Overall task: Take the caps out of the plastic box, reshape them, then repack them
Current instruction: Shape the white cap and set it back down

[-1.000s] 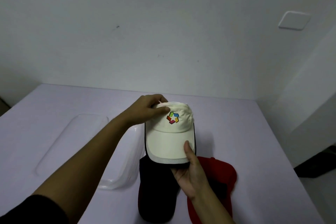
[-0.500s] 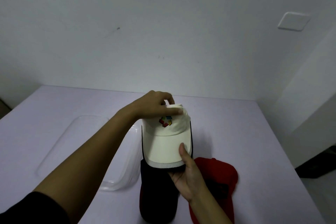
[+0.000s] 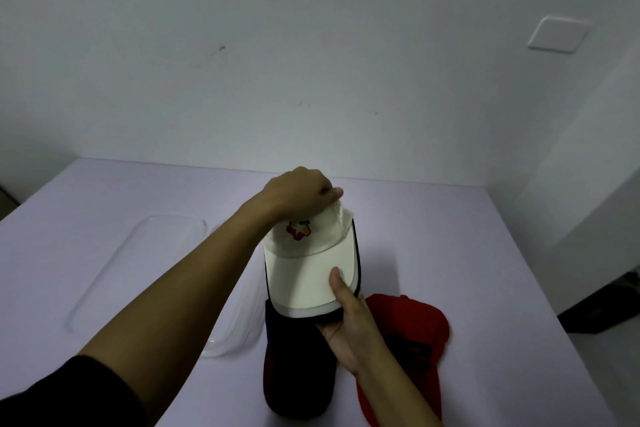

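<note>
I hold a cream cap [image 3: 308, 267] with a coloured logo above the table, brim toward me. My left hand [image 3: 301, 196] grips the top of its crown with curled fingers. My right hand [image 3: 349, 319] pinches the front edge of the brim, thumb on top. A dark navy cap [image 3: 298, 360] lies on the table under it. A red cap [image 3: 412, 333] lies to the right, partly hidden by my right wrist. The clear plastic box [image 3: 239, 329] sits left of the caps, behind my left forearm.
A clear plastic lid [image 3: 138, 260] lies flat at the left of the lilac table [image 3: 467, 253]. A white wall stands behind the table, and the table's right edge drops to a dark floor.
My left hand has slid from the side of the crown up onto its top, pressing the crown down. The cap has tipped so the logo sits lower and nearer the brim.
</note>
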`<state>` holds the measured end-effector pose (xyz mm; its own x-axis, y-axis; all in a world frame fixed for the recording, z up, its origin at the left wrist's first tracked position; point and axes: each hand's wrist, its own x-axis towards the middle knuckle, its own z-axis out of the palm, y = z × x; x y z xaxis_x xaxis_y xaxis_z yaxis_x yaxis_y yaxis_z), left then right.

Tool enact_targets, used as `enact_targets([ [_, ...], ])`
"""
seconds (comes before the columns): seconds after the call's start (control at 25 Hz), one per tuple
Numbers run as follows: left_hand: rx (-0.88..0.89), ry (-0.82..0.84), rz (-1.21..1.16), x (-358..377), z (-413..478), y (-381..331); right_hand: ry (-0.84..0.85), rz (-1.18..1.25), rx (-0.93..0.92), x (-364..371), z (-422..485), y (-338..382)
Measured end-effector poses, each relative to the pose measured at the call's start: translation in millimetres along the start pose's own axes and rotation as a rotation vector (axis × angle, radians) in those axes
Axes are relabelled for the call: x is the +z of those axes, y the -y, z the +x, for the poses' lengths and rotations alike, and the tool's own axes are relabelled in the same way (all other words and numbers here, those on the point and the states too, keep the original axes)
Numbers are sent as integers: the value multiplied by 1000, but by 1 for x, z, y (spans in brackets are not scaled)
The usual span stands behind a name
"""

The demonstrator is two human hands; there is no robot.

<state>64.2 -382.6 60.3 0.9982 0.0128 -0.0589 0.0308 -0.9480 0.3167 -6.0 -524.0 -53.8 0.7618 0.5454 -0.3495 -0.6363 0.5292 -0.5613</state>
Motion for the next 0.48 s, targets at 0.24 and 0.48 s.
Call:
enact_targets([
  [0.24, 32, -100, 394, 19, 11, -20, -61, 2, 18, 4, 8, -8],
  [0.48, -97, -438, -10, 17, 31, -5, -70, 184, 69, 2, 28, -11],
])
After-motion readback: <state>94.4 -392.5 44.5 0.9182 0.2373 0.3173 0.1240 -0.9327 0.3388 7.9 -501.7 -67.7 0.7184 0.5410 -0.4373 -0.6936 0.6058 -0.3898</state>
